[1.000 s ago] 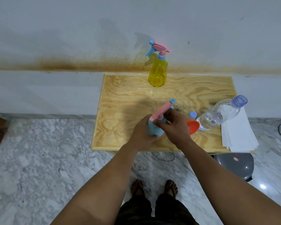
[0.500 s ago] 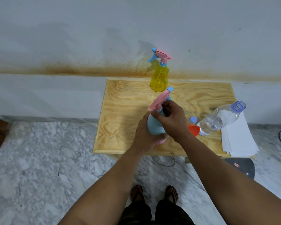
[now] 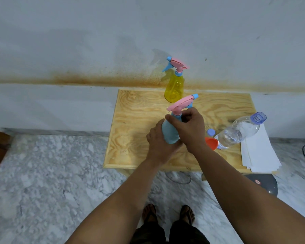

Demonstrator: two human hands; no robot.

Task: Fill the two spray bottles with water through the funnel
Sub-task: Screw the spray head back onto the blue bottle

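The right hand [image 3: 188,128] curls round the neck collar of the blue bottle [image 3: 170,132], directly under its pink spray head [image 3: 180,103]; this grip suits turning the collar, which by judgement is the step in hand, since the head must come off before a funnel can enter the neck. The left hand [image 3: 161,147] wraps the lower body of the bottle from the left and holds it against that turn. The bottle stands or hovers over the middle of the worktop [image 3: 136,138]; whether its base touches cannot be told. The orange funnel [image 3: 212,143] lies just to the right, partly hidden by the right wrist, within reach for the next step. Beside it a clear water bottle [image 3: 236,132] stands uncapped, its blue cap [image 3: 211,132] set down close by. White paper [image 3: 259,152] lies under it at the right edge, probably to catch spills. The yellow bottle [image 3: 174,87] waits at the rear edge, head fitted, apparently not yet opened.
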